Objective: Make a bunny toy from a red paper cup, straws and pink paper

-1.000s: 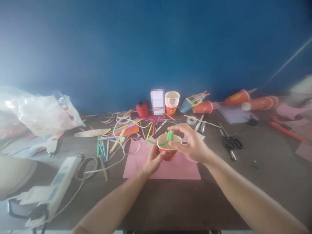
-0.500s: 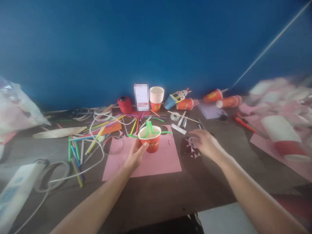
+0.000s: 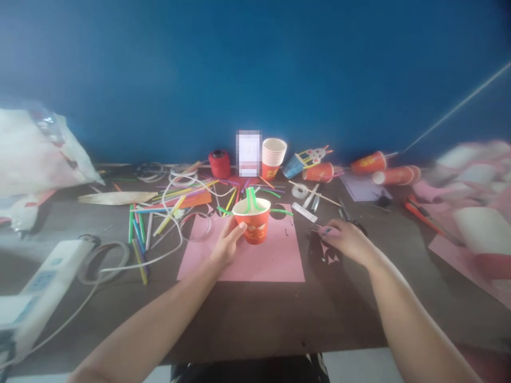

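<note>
My left hand (image 3: 227,243) grips a red paper cup (image 3: 255,222) by its left side, holding it upright over a pink paper sheet (image 3: 275,260). A bent green straw (image 3: 252,198) sticks out of the cup, and its ends poke out of both sides. My right hand (image 3: 348,240) rests on the dark table to the right of the sheet, fingers curled over a small thin item next to pink paper cut-outs (image 3: 330,255). What the right hand holds is too small to name.
Coloured straws (image 3: 159,218), white cable (image 3: 175,250) and a power strip (image 3: 35,287) lie left. A red thread spool (image 3: 219,163), stacked cups (image 3: 273,157), lying cups (image 3: 383,167), tape (image 3: 298,190) and scissors (image 3: 347,213) sit behind. Plastic bag (image 3: 35,149) far left; pink sheets far right.
My right hand left the straw on the cup and moved right and down to the table by the cut-outs. The left hand kept hold of the cup.
</note>
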`<state>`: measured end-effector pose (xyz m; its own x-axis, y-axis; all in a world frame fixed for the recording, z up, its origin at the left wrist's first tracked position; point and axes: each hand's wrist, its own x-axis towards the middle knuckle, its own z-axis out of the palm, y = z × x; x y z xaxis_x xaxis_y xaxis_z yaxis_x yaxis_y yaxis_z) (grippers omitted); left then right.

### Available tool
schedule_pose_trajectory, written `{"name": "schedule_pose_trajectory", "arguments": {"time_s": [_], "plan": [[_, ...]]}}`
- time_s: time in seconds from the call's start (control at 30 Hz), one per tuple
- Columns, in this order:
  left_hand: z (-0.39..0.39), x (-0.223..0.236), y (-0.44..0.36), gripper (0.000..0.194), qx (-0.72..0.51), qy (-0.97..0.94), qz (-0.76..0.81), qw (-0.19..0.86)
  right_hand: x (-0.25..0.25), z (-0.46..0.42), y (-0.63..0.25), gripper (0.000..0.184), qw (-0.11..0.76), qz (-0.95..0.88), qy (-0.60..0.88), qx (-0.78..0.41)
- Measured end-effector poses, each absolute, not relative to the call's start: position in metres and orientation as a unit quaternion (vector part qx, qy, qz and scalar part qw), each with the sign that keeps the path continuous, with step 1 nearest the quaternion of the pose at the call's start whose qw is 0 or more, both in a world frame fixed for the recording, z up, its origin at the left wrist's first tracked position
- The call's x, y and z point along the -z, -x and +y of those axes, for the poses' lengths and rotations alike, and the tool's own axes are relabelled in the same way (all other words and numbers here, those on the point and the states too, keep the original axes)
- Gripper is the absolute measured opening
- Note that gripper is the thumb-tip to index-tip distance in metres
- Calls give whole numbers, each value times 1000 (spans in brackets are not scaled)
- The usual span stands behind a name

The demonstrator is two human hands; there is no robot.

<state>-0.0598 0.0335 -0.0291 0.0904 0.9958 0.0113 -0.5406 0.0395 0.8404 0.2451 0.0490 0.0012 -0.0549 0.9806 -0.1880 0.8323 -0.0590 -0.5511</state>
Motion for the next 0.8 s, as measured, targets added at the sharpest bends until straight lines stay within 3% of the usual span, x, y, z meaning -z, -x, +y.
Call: {"name": "schedule_pose_trajectory", "arguments": {"time_s": [0.1,0.2,0.4,0.8], "plan": [[35,27,60,26,-614,-308,289,667,-3,45,-204,22,259,-605,638,-398],[35,21,61,28,-633,-253,269,681,0,42,-153,34,304,-540,572,-537],[36,14,63,38,-627,-233,254,699,3,39,-95,43,313,-498,551,-593],[38,31,62,33,-530,-258,294,752,-11,20,-105,56,258,-545,504,-618]]}}
